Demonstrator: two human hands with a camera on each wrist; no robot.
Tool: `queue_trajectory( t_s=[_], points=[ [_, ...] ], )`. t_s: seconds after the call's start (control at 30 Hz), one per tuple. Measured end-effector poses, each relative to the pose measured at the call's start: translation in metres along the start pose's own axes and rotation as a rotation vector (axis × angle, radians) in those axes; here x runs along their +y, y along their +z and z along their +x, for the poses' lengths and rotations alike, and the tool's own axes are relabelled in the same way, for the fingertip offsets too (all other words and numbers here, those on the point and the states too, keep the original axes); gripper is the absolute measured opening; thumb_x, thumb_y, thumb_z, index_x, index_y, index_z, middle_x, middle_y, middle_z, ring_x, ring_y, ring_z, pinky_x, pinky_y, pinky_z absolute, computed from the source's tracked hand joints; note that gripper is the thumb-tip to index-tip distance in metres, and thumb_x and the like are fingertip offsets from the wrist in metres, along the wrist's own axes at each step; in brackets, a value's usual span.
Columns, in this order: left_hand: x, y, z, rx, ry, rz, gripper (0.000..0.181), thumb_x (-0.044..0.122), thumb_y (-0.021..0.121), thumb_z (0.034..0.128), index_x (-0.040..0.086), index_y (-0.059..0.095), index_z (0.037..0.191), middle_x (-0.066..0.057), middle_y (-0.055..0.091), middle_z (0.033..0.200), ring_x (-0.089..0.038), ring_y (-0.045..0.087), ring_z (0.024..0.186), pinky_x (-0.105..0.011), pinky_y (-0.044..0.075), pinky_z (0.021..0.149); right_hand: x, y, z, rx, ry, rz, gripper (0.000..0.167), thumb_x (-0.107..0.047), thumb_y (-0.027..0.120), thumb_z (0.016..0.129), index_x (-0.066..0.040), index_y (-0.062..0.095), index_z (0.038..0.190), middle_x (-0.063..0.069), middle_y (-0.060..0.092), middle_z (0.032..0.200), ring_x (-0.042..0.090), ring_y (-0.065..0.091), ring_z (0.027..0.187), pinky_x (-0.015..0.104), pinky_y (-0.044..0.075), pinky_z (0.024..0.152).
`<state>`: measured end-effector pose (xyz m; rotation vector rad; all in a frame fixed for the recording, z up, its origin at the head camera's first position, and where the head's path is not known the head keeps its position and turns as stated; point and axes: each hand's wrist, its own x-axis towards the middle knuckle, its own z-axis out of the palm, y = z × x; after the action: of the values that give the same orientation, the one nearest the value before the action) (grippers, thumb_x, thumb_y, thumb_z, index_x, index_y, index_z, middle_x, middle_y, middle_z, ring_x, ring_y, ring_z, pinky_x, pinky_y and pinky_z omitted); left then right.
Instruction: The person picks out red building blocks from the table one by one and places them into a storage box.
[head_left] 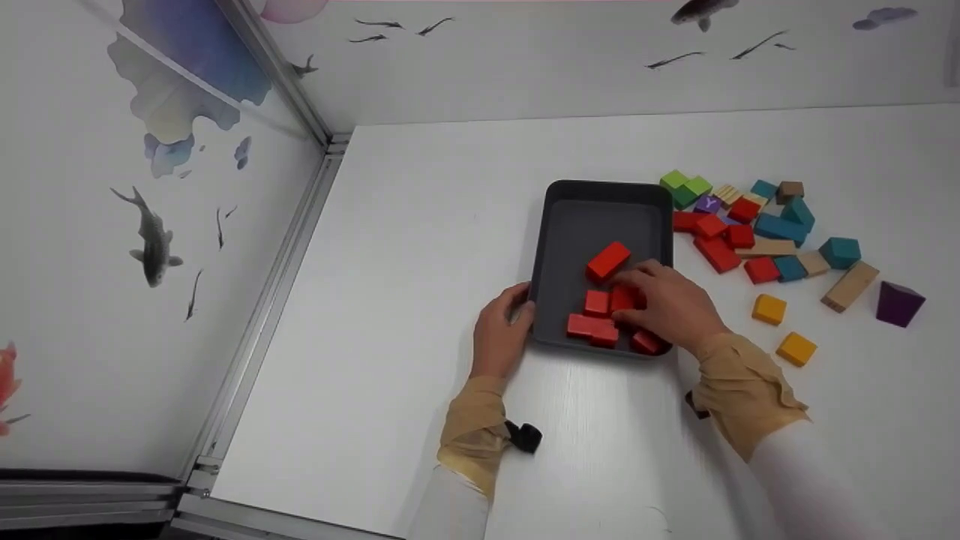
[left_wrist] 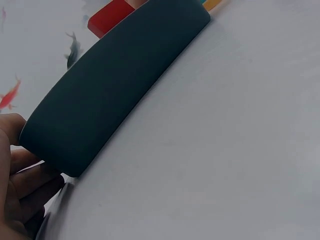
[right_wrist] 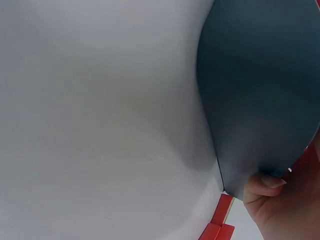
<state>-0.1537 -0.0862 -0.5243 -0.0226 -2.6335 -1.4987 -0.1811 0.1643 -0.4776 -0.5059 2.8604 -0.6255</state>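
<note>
A dark grey rectangular tray [head_left: 574, 232] lies on the white table with several red blocks [head_left: 608, 261] inside, most in its near half. My left hand [head_left: 501, 334] grips the tray's left side by the near corner. In the left wrist view, fingers [left_wrist: 32, 182] curl at the dark outer wall. Reaching over the right rim, my right hand [head_left: 679, 307] pinches a red block [head_left: 622, 298] between thumb and fingers, low in the tray. That block is partly hidden by the hand. In the right wrist view, a finger [right_wrist: 272, 181] of this hand lies against the tray's outer wall.
Right of the tray is a loose pile of coloured blocks [head_left: 780, 226], with red pieces [head_left: 718, 255] nearest the tray. Two yellow blocks [head_left: 796, 349] and a purple block [head_left: 900, 304] lie apart from it. White panels with fish pictures border the table's left and far sides.
</note>
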Motion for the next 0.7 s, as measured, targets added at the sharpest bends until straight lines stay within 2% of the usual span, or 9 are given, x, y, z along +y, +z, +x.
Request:
queue_trajectory(
  t_s=[0.17, 0.4, 0.57, 0.7],
  points=[
    [-0.0001, 0.0003, 0.0003, 0.002, -0.004, 0.002, 0.031, 0.034, 0.053, 0.0885, 0.028, 0.056, 0.119, 0.02, 0.055, 0.111, 0.004, 0.045, 0.108, -0.019, 0.035, 0.092, -0.0005, 0.0007, -0.001, 0.024, 0.003, -0.001, 0.054, -0.031, 0.072, 0.075, -0.017, 0.053, 0.123, 0.009, 0.045, 0.12, 0.027, 0.044, 0.107, 0.049, 0.043, 0.085],
    [0.0002, 0.0003, 0.0007, 0.001, -0.001, 0.0, 0.031, 0.035, 0.053, 0.0885, 0.029, 0.056, 0.118, 0.02, 0.055, 0.111, 0.003, 0.045, 0.109, -0.021, 0.036, 0.092, 0.0013, 0.0003, -0.0009, -0.026, 0.007, 0.002, 0.062, -0.05, 0.068, 0.072, -0.02, 0.053, 0.124, 0.01, 0.047, 0.122, 0.028, 0.043, 0.108, 0.05, 0.042, 0.085],
    [-0.0004, 0.0002, 0.0008, -0.003, 0.0, -0.008, 0.031, 0.034, 0.053, 0.0886, 0.029, 0.056, 0.119, 0.019, 0.055, 0.111, 0.002, 0.045, 0.109, -0.022, 0.036, 0.092, 0.0024, 0.001, -0.0018, -0.023, -0.008, 0.013, 0.065, -0.056, 0.064, 0.072, -0.02, 0.053, 0.124, 0.01, 0.048, 0.121, 0.028, 0.043, 0.107, 0.049, 0.043, 0.084],
    [0.0005, -0.0002, 0.0006, -0.002, 0.001, -0.013, 0.03, 0.031, 0.054, 0.0885, 0.027, 0.057, 0.118, 0.019, 0.055, 0.111, 0.002, 0.046, 0.108, -0.021, 0.037, 0.092, 0.0032, 0.0007, -0.002, -0.023, 0.013, 0.063, 0.063, -0.061, 0.059, 0.073, -0.022, 0.054, 0.123, 0.005, 0.051, 0.117, 0.024, 0.044, 0.102, 0.046, 0.043, 0.082]
  ],
)
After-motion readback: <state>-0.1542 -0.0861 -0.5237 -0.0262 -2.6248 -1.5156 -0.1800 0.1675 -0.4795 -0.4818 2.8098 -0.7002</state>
